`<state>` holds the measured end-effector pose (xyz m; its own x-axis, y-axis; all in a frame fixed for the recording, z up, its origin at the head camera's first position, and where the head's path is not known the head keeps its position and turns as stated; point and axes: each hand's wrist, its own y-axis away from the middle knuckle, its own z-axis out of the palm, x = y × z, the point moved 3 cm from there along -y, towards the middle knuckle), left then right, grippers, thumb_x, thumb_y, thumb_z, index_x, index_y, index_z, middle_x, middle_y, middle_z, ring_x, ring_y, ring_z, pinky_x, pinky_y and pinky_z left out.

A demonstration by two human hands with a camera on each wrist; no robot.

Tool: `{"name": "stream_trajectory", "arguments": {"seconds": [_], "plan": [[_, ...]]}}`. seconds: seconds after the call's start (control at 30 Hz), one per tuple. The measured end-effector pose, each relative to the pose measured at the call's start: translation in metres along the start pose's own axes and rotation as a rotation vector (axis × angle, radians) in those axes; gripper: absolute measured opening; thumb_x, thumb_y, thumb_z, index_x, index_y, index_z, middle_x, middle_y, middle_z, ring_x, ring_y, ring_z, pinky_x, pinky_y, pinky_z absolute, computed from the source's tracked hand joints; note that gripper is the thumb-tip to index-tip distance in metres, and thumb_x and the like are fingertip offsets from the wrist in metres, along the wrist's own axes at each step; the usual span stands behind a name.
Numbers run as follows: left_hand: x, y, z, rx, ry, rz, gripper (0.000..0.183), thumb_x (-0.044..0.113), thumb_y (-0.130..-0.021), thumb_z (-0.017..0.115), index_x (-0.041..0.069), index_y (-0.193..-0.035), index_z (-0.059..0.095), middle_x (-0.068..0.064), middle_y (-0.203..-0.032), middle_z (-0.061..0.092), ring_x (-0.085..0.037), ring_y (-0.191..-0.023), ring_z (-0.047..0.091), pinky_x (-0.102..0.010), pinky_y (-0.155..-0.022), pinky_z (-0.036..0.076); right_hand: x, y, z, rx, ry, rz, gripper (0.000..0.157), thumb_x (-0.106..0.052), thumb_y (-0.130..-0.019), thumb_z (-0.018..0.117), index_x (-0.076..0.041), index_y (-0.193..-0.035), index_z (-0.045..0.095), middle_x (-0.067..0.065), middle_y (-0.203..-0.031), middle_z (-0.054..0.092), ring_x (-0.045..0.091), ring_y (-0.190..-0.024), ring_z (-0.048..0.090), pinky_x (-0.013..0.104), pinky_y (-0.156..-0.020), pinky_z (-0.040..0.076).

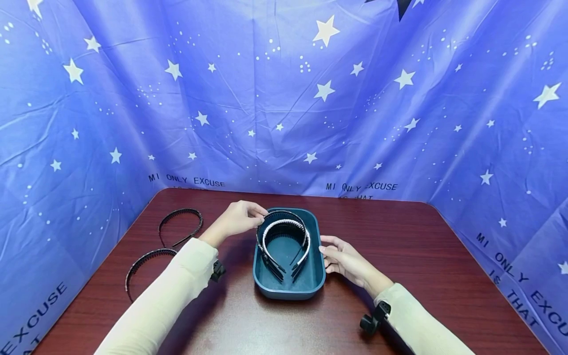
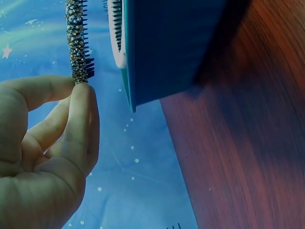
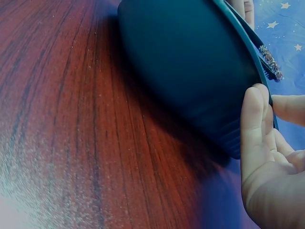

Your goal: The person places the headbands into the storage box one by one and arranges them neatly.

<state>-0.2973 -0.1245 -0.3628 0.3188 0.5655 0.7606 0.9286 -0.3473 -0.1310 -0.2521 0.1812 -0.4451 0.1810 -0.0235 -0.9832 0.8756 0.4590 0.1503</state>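
Note:
My left hand [image 1: 239, 218] pinches a dark headband [image 2: 76, 40] between thumb and fingertips at the back left of a dark teal bin [image 1: 288, 294]. The headband is covered in glittery stones and has comb teeth on its inner side; it arches over the bin. Beneath it, a white headband [image 2: 116, 38] and other dark bands are nested inside the bin, their ends toward the front. On the right, my right hand [image 1: 348, 259] grips the bin's rim, fingers on the outer wall [image 3: 186, 62] and thumb at the edge.
Two dark toothed headbands lie on the left of the brown table [image 1: 381, 231]: one further back [image 1: 179, 210], one nearer [image 1: 151, 253] and partly hidden by the left sleeve [image 1: 164, 296]. A blue star-patterned curtain [image 1: 275, 98] surrounds the table's back and sides.

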Motion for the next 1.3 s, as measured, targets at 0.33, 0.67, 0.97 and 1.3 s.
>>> {"name": "stream_trajectory", "arguments": {"seconds": [0.33,0.67,0.97,1.3], "plan": [[-0.002,-0.009,0.016,-0.020,-0.011,0.013,0.021,0.008,-0.091,0.065,0.004,-0.109,0.076,-0.003,-0.091,0.074,-0.010,-0.075,0.068,-0.027,-0.069,0.057,0.002,0.000,-0.001,-0.009,-0.023,-0.014,0.060,-0.018,-0.102,0.059,0.001,-0.150,0.027,0.002,-0.089,0.062,0.009,-0.069,0.060,0.021,-0.061,0.054],[-0.003,-0.011,0.022,-0.027,-0.037,0.018,0.019,0.008,-0.091,0.067,0.006,-0.108,0.077,-0.001,-0.090,0.074,-0.009,-0.075,0.067,-0.026,-0.067,0.055,0.002,0.000,0.000,-0.017,-0.024,-0.019,0.060,-0.017,-0.103,0.057,0.003,-0.150,0.025,0.002,-0.089,0.062,0.008,-0.069,0.059,0.019,-0.059,0.053],[-0.002,-0.012,0.022,-0.033,-0.036,0.013,0.019,0.007,-0.092,0.068,0.005,-0.108,0.076,-0.002,-0.089,0.074,-0.010,-0.075,0.067,-0.026,-0.066,0.054,0.002,0.000,0.001,-0.012,-0.025,-0.013,0.060,-0.017,-0.103,0.057,0.002,-0.151,0.025,0.001,-0.088,0.062,0.008,-0.069,0.059,0.019,-0.059,0.052],[-0.004,-0.013,0.023,-0.040,-0.039,0.010,0.019,0.007,-0.092,0.068,0.005,-0.108,0.076,-0.002,-0.091,0.074,-0.010,-0.075,0.068,-0.026,-0.066,0.055,0.002,0.000,0.000,-0.011,-0.038,-0.005,0.061,-0.018,-0.103,0.057,0.001,-0.151,0.026,0.001,-0.088,0.062,0.008,-0.069,0.059,0.020,-0.059,0.052]]}}
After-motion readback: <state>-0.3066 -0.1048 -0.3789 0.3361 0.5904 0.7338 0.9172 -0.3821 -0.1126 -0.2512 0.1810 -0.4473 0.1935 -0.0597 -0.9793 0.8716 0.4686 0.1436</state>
